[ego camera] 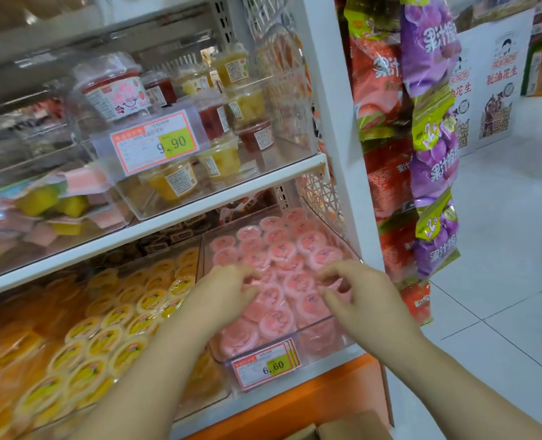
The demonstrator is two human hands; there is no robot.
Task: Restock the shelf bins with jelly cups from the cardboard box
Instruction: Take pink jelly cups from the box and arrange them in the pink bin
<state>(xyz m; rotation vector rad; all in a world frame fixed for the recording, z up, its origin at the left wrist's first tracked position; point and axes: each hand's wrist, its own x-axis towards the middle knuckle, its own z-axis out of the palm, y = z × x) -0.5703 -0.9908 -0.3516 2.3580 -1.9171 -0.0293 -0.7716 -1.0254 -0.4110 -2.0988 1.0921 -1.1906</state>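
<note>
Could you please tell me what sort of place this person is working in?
Most likely a snack aisle in a shop: clear shelf bins full of pink jelly cups and yellow jelly cups, price tags reading 6.60 and 9.90 on the bins, and bagged snacks hanging beside the shelf.

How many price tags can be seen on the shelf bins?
2. One price tag, reading 9.90, is on the upper clear bin; the other tag, reading 6.60, is on the front of the pink jelly cup bin. Tags further left may be out of view.
</note>
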